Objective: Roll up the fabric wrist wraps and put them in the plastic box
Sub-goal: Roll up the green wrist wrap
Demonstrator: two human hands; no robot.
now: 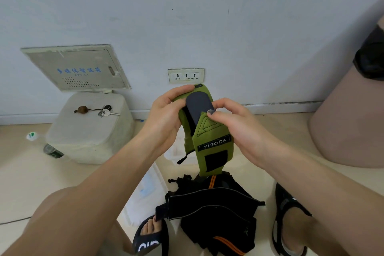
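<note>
Both hands have the green wrist wrap (207,131) held up at chest height, probably so the loose tail hangs free and stays straight for rolling. Left hand (166,114) has fingers curled round the top edge, thumb on the side. Right hand (234,124) pinches the dark velcro tab (199,108) right under its fingertips. Below the fingers, black wraps (212,210) lie piled on the floor. The translucent plastic box (89,129) sits off past the left hand, though I can't tell if it's open.

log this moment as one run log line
step: rolling | item: green wrist wrap | left hand: grips wrap | right hand: pinches wrap | black wraps: on floor, unrolled | plastic box: closed
</note>
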